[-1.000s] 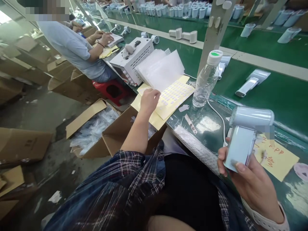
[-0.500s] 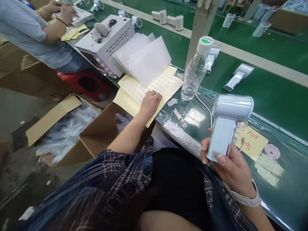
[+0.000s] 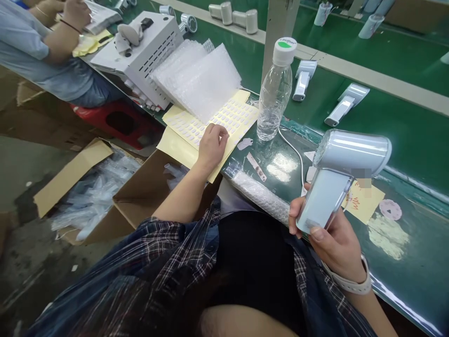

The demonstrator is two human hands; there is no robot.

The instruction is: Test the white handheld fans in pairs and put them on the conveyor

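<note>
My right hand [image 3: 331,238] grips the handle of a pale blue handheld device [image 3: 336,175] with a cylindrical head, held upright above the near table edge. My left hand [image 3: 210,145] rests on a yellow sheet of small white stickers [image 3: 231,119], fingertips pinched at one sticker; whether it holds one I cannot tell. A stack of bubble-wrap bags [image 3: 198,77] overlaps the sheet's far side.
A clear water bottle [image 3: 275,91] stands beside the sheet. A roll of bubble wrap [image 3: 261,196], a white cable [image 3: 293,150] and a yellow note [image 3: 365,201] lie on the green table. More devices [image 3: 345,103] sit on the belt. A co-worker [image 3: 38,51] sits at left; open cartons [image 3: 115,192] below.
The view has swung right and closer to the table. My left hand slid down the sticker sheet and curled its fingers. My right hand keeps hold of the device, now tilted slightly.
</note>
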